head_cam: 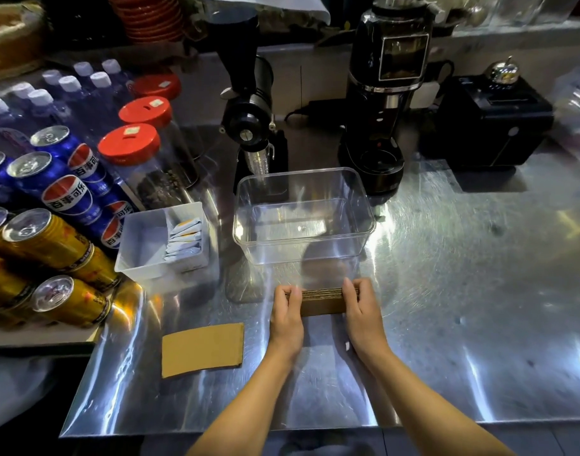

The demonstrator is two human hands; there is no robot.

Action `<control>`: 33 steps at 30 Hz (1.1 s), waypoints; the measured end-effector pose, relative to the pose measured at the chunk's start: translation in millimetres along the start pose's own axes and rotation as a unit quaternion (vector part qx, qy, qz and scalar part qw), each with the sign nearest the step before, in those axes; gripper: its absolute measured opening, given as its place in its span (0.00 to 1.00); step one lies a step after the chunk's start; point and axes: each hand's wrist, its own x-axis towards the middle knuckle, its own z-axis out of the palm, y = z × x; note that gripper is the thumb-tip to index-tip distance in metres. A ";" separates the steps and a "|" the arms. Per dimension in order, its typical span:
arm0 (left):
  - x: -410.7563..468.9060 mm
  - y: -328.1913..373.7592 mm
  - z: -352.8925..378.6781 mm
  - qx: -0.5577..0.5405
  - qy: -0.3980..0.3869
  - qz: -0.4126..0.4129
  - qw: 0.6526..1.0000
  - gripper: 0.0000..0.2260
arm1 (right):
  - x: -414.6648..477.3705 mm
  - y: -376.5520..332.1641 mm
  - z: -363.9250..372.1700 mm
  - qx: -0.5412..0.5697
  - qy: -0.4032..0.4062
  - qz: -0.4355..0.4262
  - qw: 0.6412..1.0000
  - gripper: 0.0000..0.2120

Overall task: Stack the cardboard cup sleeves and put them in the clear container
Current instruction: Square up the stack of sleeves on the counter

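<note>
A stack of brown cardboard cup sleeves (322, 301) stands on edge on the steel counter, just in front of the clear container (364, 205). My left hand (287, 319) grips its left end and my right hand (362, 312) grips its right end, fingers curled over the top. One more flat sleeve (201, 349) lies alone on the counter to the left of my left hand. The clear rectangular container stands open at the top with nothing inside.
A white tray (140, 245) with paper sachets sits left of the container. Blue and gold drink cans (51, 205), red-lidded jars (130, 144) and bottles crowd the left. Two black grinders (385, 103) and a black box (493, 123) stand behind.
</note>
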 end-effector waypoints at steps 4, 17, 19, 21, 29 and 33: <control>2.6 3.5 -6.5 -0.003 -0.036 -0.039 0.999 0.05 | 6.9 6.9 -0.3 -0.108 0.000 0.011 0.994 0.12; -2.8 0.0 -32.2 0.122 -0.030 0.024 0.992 0.12 | 10.0 -5.5 -18.3 -0.045 -0.062 -0.014 0.997 0.12; -2.7 -0.4 -33.4 0.123 -0.033 0.021 0.992 0.13 | 7.1 -2.5 -30.2 0.028 -0.119 0.003 0.992 0.17; -2.0 -1.7 -34.3 0.123 -0.036 0.020 0.992 0.12 | 7.7 1.7 -41.3 0.016 -0.165 -0.008 0.986 0.17; 4.9 16.3 -34.9 0.105 -0.018 0.035 0.994 0.13 | 16.6 -11.7 -45.1 -0.007 -0.123 -0.059 0.991 0.19; 14.6 45.2 -55.1 0.128 0.000 0.063 0.990 0.17 | 20.2 -37.2 -28.7 0.055 -0.128 -0.068 0.988 0.16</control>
